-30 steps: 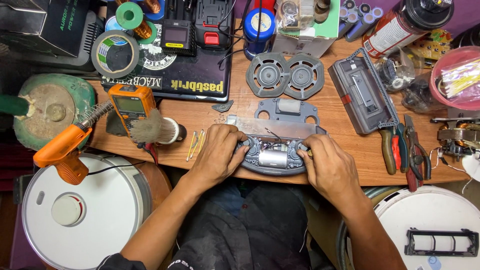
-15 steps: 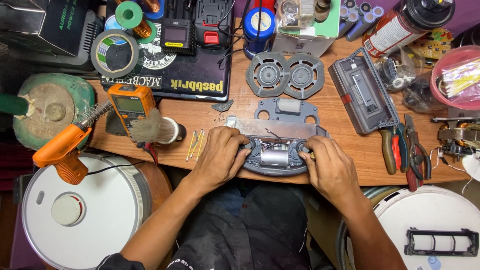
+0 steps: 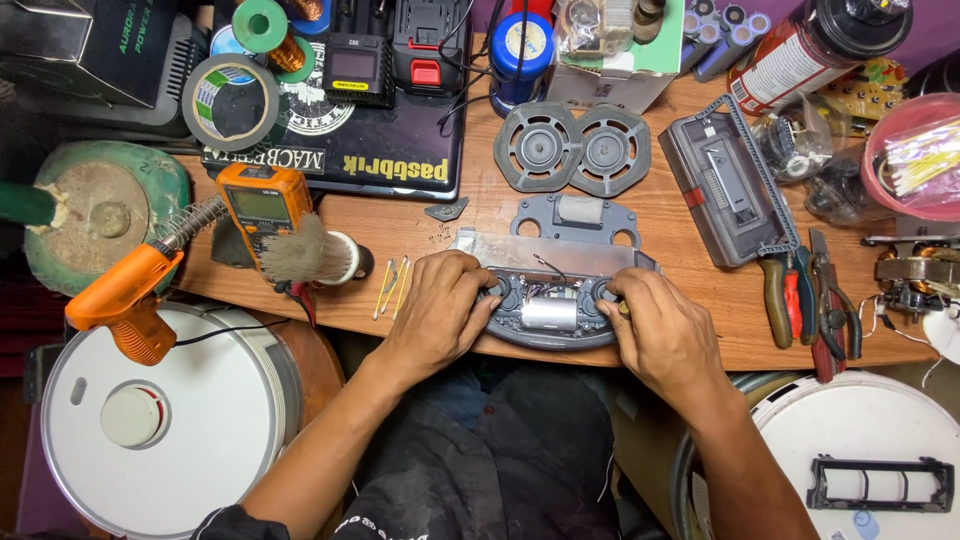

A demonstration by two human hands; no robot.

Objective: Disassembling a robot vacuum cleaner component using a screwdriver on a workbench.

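Grey motor module, oval and opened up, lies at the near edge of the wooden worktop, and I take everything else from it. I see a silver cylinder in its middle and a round dark hub at each end, with thin wires running across the top.

My left hand is curled over the module's left end, fingers bent down around the left hub and gripping it. My right hand is clamped the same way on the right end, thumb and fingers closed on the right hub. Both hands are shut on the module; neither is spread flat.

Just behind the module lies a grey flat bracket plate, and behind that a grey double-fan cover with two round grilles side by side. To the module's right rear sits a grey dust bin cartridge, and right of the module lie pliers with green and red handles. To its left are a few thin yellow sticks, then an orange multimeter with a small brush against it. Further left an orange glue gun hangs over the worktop edge, above a white round robot vacuum. A second white round body sits below the module to the right.
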